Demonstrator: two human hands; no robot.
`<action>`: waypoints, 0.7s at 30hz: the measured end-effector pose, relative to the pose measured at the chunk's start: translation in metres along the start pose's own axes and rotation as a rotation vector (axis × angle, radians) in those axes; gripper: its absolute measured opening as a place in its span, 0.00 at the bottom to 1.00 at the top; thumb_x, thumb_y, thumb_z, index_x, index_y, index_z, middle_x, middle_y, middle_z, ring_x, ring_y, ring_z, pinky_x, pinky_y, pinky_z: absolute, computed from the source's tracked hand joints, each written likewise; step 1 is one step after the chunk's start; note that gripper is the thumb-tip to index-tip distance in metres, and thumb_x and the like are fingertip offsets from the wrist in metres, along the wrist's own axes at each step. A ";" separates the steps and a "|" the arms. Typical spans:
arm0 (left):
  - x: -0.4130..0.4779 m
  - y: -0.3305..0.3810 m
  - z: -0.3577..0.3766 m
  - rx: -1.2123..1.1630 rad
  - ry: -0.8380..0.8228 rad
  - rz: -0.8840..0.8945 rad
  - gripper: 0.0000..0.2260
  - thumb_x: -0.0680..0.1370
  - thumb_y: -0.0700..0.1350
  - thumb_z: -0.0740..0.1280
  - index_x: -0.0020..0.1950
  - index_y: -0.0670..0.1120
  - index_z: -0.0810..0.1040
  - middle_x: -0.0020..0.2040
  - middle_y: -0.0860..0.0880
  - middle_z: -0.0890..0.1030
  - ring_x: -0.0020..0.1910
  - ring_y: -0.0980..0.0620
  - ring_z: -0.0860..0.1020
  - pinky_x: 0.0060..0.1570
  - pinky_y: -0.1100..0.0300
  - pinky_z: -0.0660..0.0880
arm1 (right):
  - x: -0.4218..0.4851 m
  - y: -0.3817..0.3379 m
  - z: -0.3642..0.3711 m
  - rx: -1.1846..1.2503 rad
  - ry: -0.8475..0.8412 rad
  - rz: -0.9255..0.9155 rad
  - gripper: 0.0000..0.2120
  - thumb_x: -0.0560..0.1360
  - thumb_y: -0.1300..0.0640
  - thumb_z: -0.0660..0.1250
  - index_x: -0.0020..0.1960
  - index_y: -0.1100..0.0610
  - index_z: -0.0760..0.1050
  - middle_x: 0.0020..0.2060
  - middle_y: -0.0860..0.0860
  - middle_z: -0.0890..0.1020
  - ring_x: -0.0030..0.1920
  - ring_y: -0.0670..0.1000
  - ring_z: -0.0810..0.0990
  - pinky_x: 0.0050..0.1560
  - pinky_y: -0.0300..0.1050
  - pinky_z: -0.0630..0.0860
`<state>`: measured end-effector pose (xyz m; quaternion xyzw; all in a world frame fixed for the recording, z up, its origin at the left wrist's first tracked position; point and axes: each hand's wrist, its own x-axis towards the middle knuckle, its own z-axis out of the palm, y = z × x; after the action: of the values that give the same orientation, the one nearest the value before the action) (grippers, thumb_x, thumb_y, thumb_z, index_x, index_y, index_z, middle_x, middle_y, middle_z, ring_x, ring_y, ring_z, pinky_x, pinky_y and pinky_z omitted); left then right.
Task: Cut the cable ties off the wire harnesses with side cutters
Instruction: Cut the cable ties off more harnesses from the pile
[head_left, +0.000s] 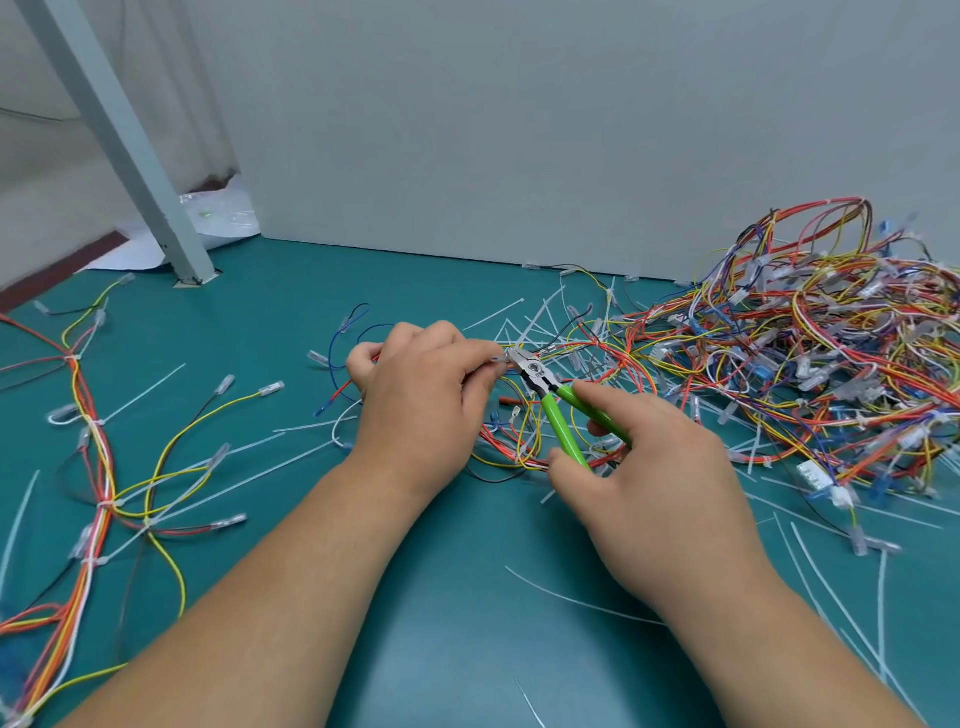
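Currently the left hand pinches the wire harness between its fingers, right at the nose of the side cutters; the right hand grips the green handles.

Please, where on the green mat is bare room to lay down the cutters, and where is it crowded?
Bare mat lies between the forearms, and beyond the left hand toward the grey post. Crowded: the harness pile at right, the tied harness at left.

Wiring workshop bench here: teal mat worktop, a big heap of wire harnesses, loose cable ties scattered about, plain grey partition and metal post behind.
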<state>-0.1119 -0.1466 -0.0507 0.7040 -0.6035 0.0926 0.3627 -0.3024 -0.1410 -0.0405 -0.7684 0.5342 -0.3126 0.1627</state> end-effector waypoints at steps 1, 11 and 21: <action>0.000 0.000 0.000 -0.004 0.005 0.000 0.05 0.81 0.54 0.68 0.50 0.61 0.84 0.39 0.57 0.72 0.48 0.52 0.71 0.51 0.51 0.55 | 0.000 0.000 0.000 0.002 0.005 -0.002 0.27 0.69 0.46 0.74 0.68 0.43 0.78 0.54 0.41 0.82 0.52 0.43 0.78 0.56 0.42 0.74; 0.000 -0.002 0.003 -0.028 0.022 -0.001 0.05 0.81 0.54 0.67 0.49 0.61 0.83 0.38 0.57 0.72 0.47 0.52 0.71 0.51 0.52 0.55 | 0.001 0.001 -0.001 0.019 0.017 -0.012 0.25 0.69 0.47 0.75 0.65 0.41 0.79 0.49 0.38 0.80 0.44 0.41 0.74 0.49 0.42 0.72; 0.000 -0.002 0.003 -0.037 0.030 -0.008 0.07 0.80 0.56 0.65 0.48 0.60 0.83 0.38 0.57 0.73 0.46 0.52 0.71 0.49 0.53 0.53 | 0.002 0.000 -0.002 0.047 0.009 -0.003 0.23 0.69 0.48 0.75 0.64 0.40 0.79 0.48 0.39 0.81 0.40 0.43 0.76 0.49 0.44 0.75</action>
<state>-0.1109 -0.1484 -0.0545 0.6980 -0.5969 0.0905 0.3852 -0.3035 -0.1426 -0.0388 -0.7636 0.5264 -0.3287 0.1779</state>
